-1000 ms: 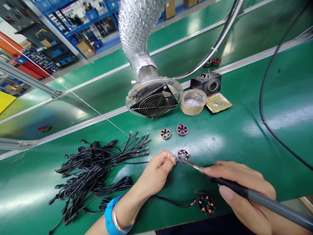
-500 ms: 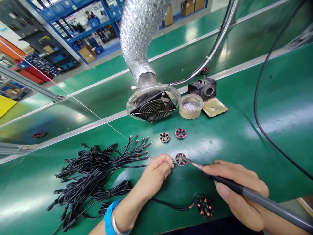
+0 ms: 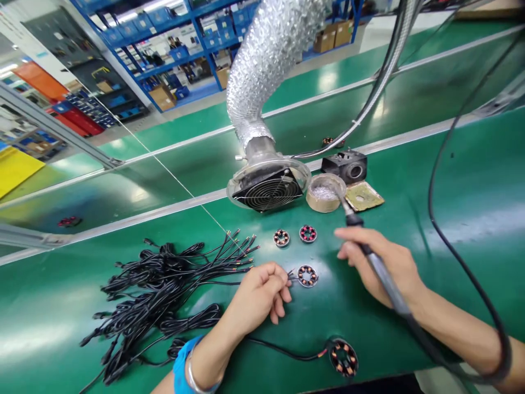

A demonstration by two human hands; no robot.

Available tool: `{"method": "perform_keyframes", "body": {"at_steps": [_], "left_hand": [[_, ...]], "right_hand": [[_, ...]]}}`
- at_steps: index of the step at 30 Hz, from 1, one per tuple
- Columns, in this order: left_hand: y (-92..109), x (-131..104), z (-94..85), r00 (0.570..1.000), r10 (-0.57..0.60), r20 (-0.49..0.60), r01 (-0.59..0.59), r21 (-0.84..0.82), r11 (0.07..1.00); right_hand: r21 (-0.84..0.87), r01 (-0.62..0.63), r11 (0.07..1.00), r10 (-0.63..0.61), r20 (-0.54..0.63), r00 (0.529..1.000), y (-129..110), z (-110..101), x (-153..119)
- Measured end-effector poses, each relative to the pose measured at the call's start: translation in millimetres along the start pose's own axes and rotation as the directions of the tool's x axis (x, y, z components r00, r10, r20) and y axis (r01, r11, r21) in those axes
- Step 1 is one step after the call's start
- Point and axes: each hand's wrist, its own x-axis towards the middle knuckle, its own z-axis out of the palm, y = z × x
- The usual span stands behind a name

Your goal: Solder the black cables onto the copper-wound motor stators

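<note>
My left hand [image 3: 262,290] is pinching likely light, bendy wires [image 3: 291,275] by their ends; my right hand [image 3: 400,268] is gripping the iron [image 3: 388,284].

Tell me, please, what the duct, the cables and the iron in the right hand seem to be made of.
Duct: probably thin aluminium foil; its silver surface is shiny and crinkled.
Cables: likely plastic or rubber sheaths, black with soft highlights, bending in loops.
Iron: the greyish front shaft looks metal; the smooth, dark handle may be plastic.
</note>
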Motion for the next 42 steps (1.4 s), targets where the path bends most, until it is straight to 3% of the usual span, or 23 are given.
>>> {"method": "perform_keyframes", "body": {"at_steps": [2,4,10,15,21,25,30,33,36,39,42], "left_hand": [[2,-1,-0.2,1.000,0.004,-0.017,-0.004,0.041,0.999],[3,-2,-0.7,0.999,0.004,-0.040,0.000,0.086,0.996],[1,-2,-2.5,0.996,0.052,-0.069,-0.038,0.191,0.981],[1,0,-1.3,0.993,0.109,-0.038,-0.099,0.219,0.971],[4,-5,2.4,0.986,0.157,-0.051,-0.122,0.421,0.899],[4,-16,12.7,0.961,0.260,-0.088,-0.158,0.598,0.785],[12,-39,21.3,0.951,0.298,0.076,-0.256,0.732,0.632],[28,-58,3.4,0.916,0.395,0.066,-0.270,0.831,0.487],[40,-88,-33.3,0.873,0.469,-0.136,-0.084,0.904,0.420],[33,-123,-70.4,0.926,0.317,-0.207,0.091,0.934,0.345],[10,-143,-92.6,0.972,0.177,-0.152,0.113,0.970,0.215]], "right_hand": [[0.094,0.141,0.986,-0.153,0.133,0.979,-15,10,-5],[0.156,0.198,0.968,-0.232,0.251,0.940,-25,22,-5],[0.239,0.097,0.966,-0.184,0.375,0.909,-27,38,-1],[0.268,0.022,0.963,-0.130,0.391,0.911,-25,31,-3],[0.290,0.081,0.953,-0.202,0.417,0.886,-22,37,2],[0.241,0.147,0.959,-0.239,0.416,0.877,-23,44,-5],[0.161,0.249,0.955,-0.292,0.366,0.884,-23,47,-14],[0.126,0.310,0.942,-0.334,0.347,0.876,-18,42,-14],[0.103,0.303,0.947,-0.319,0.396,0.861,-7,31,-20],[0.053,0.295,0.954,-0.285,0.469,0.836,3,14,-38],[-0.095,0.208,0.973,-0.158,0.379,0.912,0,3,-66]]}}
